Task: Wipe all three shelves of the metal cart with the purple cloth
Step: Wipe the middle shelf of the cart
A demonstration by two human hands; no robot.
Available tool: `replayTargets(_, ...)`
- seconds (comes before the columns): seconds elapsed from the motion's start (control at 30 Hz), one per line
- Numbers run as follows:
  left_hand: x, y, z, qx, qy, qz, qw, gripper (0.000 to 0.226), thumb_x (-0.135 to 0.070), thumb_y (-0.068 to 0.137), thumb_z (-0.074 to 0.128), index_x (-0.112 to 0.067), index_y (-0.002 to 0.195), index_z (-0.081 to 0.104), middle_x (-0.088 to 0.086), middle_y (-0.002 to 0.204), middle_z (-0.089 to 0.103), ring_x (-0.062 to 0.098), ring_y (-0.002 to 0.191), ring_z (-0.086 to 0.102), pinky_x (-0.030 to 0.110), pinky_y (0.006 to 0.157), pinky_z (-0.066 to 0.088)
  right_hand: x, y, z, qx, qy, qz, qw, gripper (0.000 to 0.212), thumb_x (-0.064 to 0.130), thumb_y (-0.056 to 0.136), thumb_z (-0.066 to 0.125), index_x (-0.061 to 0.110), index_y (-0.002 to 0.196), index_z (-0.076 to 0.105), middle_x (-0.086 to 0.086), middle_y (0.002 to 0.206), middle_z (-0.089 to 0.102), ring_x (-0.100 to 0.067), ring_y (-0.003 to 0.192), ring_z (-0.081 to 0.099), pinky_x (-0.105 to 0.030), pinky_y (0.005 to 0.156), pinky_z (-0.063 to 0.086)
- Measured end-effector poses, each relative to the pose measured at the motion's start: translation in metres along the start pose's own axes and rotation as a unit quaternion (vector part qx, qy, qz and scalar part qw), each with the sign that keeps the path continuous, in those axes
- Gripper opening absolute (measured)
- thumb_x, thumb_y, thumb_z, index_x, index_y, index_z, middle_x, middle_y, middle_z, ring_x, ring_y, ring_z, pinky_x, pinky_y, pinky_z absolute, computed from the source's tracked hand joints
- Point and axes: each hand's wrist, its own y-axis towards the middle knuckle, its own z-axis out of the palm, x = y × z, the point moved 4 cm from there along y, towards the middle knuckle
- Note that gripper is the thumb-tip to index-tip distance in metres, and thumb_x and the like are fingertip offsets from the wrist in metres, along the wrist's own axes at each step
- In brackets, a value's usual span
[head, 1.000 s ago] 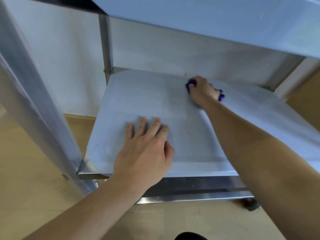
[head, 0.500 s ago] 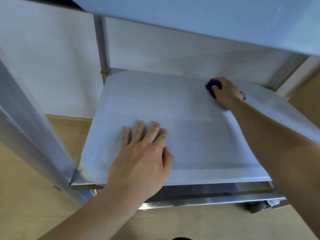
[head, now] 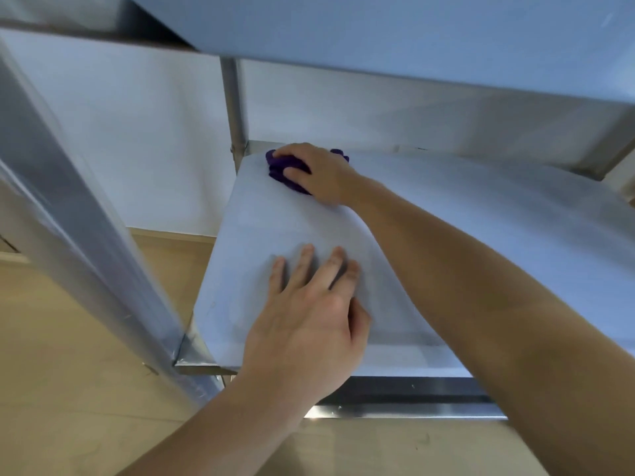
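Since half a second ago the right hand [head: 318, 173] has swept the cloth [head: 283, 168] along the back of the shelf [head: 481, 218], from well to the right of the post [head: 235, 104] to just beside its foot. The left hand [head: 309, 314] has stayed planted where it was.

The cloth is a bunched purple wad lying on the shelf's back corner, just right of the post and a little nearer the camera. Most of it is under the hand. What shows seems to run lengthwise from the post side back toward the person, with a small tuft poking out on the hand's far side, though its true long axis cannot be made out.

The right hand points toward the post, knuckles up. Its fingers curl over the top of the wad and the thumb presses into the near side, so the cloth is gripped against the metal rather than pushed with a flat palm.

The left hand lies palm down on the shelf, well in front of the post and near the front edge. Its fingers are straight and slightly spread, pointing to the back, and it holds nothing.

An upper shelf [head: 412, 36] spans overhead from the post's top, and a pale wall [head: 137, 149] stands behind the post.
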Motion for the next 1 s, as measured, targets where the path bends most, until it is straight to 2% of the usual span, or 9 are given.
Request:
replayTargets(0.07, 0.000, 0.001, 0.000, 0.000, -0.003, -0.003, 1.000, 0.062, -0.045, 0.089, 0.011, -0.028, 0.143, 0.037, -0.008, 0.154, 0.030, 0.025, 0.146, 0.019, 0.053, 0.118, 0.015, -0.020, -0.004, -0.009, -0.008, 0.015, 0.009, 1.000, 0.036, 0.032, 0.097, 0.051, 0.032, 0.134, 0.051, 0.008, 0.135, 0.057, -0.015, 0.122, 0.054, -0.037, 0.105, 0.041)
replayTargets(0.23, -0.001, 0.006, 0.001, -0.003, 0.005, -0.006, 1.000, 0.064, -0.046, 0.087, 0.008, -0.029, 0.144, 0.033, -0.009, 0.155, 0.026, 0.024, 0.147, 0.016, 0.053, 0.119, 0.012, -0.048, -0.004, -0.018, -0.087, -0.061, 0.155, 0.982, 0.036, 0.031, 0.096, 0.047, 0.036, 0.131, 0.053, 0.003, 0.131, 0.059, -0.026, 0.120, 0.054, -0.040, 0.098, 0.042)
replayTargets(0.37, -0.002, 0.006, -0.001, -0.011, -0.011, -0.007, 1.000, 0.054, -0.039, 0.091, 0.021, -0.027, 0.140, 0.041, -0.009, 0.153, 0.032, 0.025, 0.145, 0.020, 0.053, 0.119, 0.014, -0.002, -0.018, -0.006, -0.027, -0.042, 0.020, 0.999, 0.035, 0.030, 0.098, 0.048, 0.031, 0.133, 0.053, 0.003, 0.137, 0.055, -0.024, 0.123, 0.053, -0.041, 0.103, 0.041)
replayTargets(0.53, -0.004, 0.006, -0.004, -0.011, 0.004, -0.003, 1.000, 0.057, -0.039, 0.090, 0.022, -0.024, 0.141, 0.042, -0.006, 0.152, 0.035, 0.024, 0.145, 0.020, 0.053, 0.117, 0.017, 0.035, -0.067, 0.003, 0.047, 0.045, -0.198, 0.978, 0.036, 0.025, 0.098, 0.054, 0.020, 0.134, 0.054, 0.004, 0.135, 0.057, -0.011, 0.122, 0.053, -0.023, 0.105, 0.037)
replayTargets(0.63, -0.004, 0.005, -0.003, -0.009, 0.000, -0.005, 1.000, 0.057, -0.040, 0.091, 0.021, -0.026, 0.143, 0.039, -0.006, 0.155, 0.031, 0.024, 0.146, 0.019, 0.053, 0.118, 0.016, 0.006, -0.061, -0.010, 0.047, 0.036, -0.098, 0.993, 0.038, 0.030, 0.099, 0.053, 0.026, 0.137, 0.051, 0.006, 0.138, 0.054, -0.012, 0.125, 0.051, -0.024, 0.107, 0.036)
replayTargets(0.73, -0.004, 0.006, 0.000, -0.011, 0.001, -0.003, 1.000, 0.053, -0.040, 0.093, 0.023, -0.028, 0.141, 0.039, -0.006, 0.155, 0.032, 0.025, 0.146, 0.020, 0.053, 0.118, 0.016, -0.019, -0.045, -0.021, -0.025, -0.001, 0.070, 0.997, 0.038, 0.030, 0.098, 0.051, 0.030, 0.136, 0.051, 0.005, 0.139, 0.054, -0.020, 0.125, 0.052, -0.034, 0.106, 0.039)
replayTargets(0.8, -0.004, 0.007, 0.000, -0.010, 0.002, -0.001, 1.000, 0.053, -0.040, 0.092, 0.024, -0.027, 0.140, 0.041, -0.007, 0.154, 0.033, 0.026, 0.145, 0.021, 0.054, 0.118, 0.017, -0.011, -0.038, -0.015, -0.062, -0.068, 0.109, 0.990, 0.035, 0.029, 0.097, 0.048, 0.031, 0.132, 0.054, 0.002, 0.134, 0.057, -0.026, 0.121, 0.054, -0.040, 0.101, 0.042)
replayTargets(0.87, -0.004, 0.006, 0.000, -0.013, 0.004, -0.005, 1.000, 0.054, -0.039, 0.091, 0.023, -0.026, 0.140, 0.043, -0.007, 0.154, 0.033, 0.026, 0.145, 0.021, 0.054, 0.117, 0.017, 0.010, -0.037, -0.006, -0.061, -0.085, 0.068, 0.992, 0.034, 0.028, 0.096, 0.049, 0.030, 0.129, 0.056, 0.000, 0.133, 0.058, -0.028, 0.119, 0.055, -0.043, 0.099, 0.043)
replayTargets(1.0, -0.006, 0.004, -0.002, -0.009, 0.014, -0.003, 1.000, 0.061, -0.041, 0.088, 0.017, -0.023, 0.138, 0.047, -0.003, 0.152, 0.038, 0.027, 0.143, 0.026, 0.055, 0.116, 0.020, 0.052, -0.047, 0.010, 0.039, 0.033, -0.086, 0.995, 0.037, 0.023, 0.096, 0.055, 0.023, 0.133, 0.055, 0.001, 0.135, 0.057, -0.019, 0.123, 0.052, -0.035, 0.106, 0.039)
